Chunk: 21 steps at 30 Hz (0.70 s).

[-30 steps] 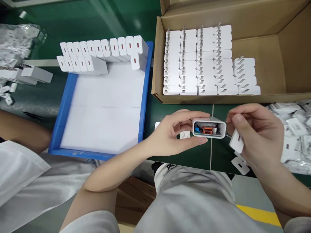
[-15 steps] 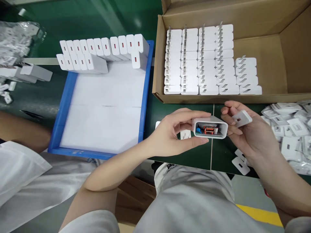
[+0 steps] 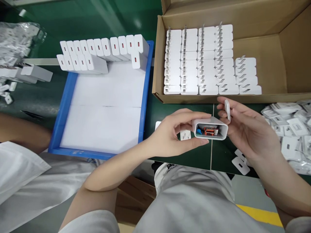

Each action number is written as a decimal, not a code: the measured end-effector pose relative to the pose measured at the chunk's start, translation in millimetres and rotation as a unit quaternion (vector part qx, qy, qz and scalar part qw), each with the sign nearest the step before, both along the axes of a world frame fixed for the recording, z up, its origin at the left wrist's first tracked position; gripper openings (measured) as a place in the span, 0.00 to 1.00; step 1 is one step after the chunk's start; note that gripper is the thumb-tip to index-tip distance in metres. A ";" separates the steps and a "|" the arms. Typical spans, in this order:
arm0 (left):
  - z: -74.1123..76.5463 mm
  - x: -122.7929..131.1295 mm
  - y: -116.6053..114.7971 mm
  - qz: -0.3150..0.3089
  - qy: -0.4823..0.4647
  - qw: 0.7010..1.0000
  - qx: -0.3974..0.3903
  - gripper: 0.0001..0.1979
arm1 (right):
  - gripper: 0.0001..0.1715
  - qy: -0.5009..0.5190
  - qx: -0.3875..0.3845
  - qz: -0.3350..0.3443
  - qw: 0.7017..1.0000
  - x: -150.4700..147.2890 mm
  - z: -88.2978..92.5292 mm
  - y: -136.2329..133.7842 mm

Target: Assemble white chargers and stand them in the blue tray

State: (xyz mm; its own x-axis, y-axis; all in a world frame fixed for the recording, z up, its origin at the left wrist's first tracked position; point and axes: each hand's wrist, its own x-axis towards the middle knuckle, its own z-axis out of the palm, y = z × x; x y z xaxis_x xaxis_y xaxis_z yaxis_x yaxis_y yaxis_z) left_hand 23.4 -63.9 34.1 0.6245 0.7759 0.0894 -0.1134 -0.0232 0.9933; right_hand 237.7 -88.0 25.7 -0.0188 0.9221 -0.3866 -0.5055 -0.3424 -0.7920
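Observation:
My left hand grips a white charger body over the green table, its open end facing me with an orange USB port and blue part showing inside. My right hand holds a small white end cap edge-on between thumb and fingertips, just above the body's open end. The right fingers also rest against the charger's right side.
A blue tray with a white liner holds two rows of finished chargers at its far edge. A cardboard box holds rows of charger bodies. Loose end caps lie at right. Another person's arm is at left.
My right hand brought the end cap up from below the charger, turned it edge-on and moved it close over the open end. The left hand kept the charger still.

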 end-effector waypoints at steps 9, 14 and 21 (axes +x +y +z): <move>-1.3 -0.8 0.0 0.008 -0.004 1.000 -0.001 0.25 | 0.21 -0.124 0.090 0.010 0.988 -5.0 3.1 -10.1; -0.7 -0.2 -0.3 0.011 0.009 1.000 0.000 0.25 | 0.22 -0.166 0.188 -0.020 0.968 -6.8 0.4 -11.8; -0.7 -0.3 -0.1 0.025 0.035 0.999 -0.001 0.23 | 0.13 -0.277 0.291 -0.098 0.911 -15.6 0.9 -16.9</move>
